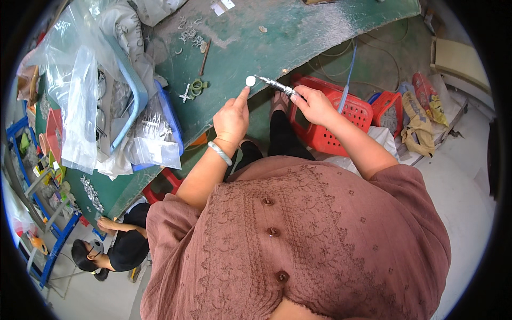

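From the head view, a small white disc (250,81) is pinched at the fingertips of the left hand (232,117), held up just over the near edge of the green table (298,37). The other fingers of that hand are curled in, and a pale bangle (220,153) is worn on the wrist. To the right, a slim metal hand tool (274,85) is gripped in the closed fingers of the right hand (314,105), its tip pointed left and brought just beside the disc; whether they touch cannot be told. A thin blue hose (349,69) is seen running up behind the right hand. Below the hands, red plastic baskets (341,114) are set on the floor. On the table, farther left, a small green ring-shaped part (198,87) is lying near a brown stick (205,57), and clear plastic bags (80,90) are heaped over blue trays (140,93). At lower left, another person (114,248) is seated beside the table.
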